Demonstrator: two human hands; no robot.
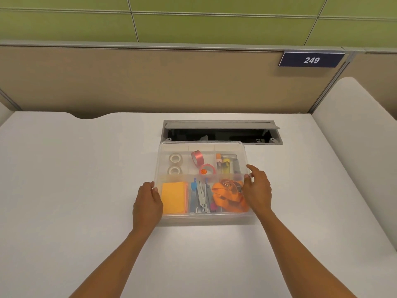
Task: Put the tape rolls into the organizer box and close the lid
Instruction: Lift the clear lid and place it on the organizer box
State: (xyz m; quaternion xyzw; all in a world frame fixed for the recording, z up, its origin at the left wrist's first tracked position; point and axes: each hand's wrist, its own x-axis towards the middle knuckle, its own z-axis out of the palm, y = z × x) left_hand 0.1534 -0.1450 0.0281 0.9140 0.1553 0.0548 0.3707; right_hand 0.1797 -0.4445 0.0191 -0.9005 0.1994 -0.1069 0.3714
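Squarely mid-surface sits the clear organizer box, its lid on top. Both hands clasp that lid: left hand at 9 o'clock, right hand at 3. White tape rolls and pink tape rolls lie inside. At 1 o'clock, a navy sign reads "249".

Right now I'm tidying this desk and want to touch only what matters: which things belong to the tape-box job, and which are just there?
Job:
white tape rolls
pink tape rolls
box
lid
left hand and right hand, both on the lid's edges

Just there:
orange pad
orange strap
cable hatch
sign 249
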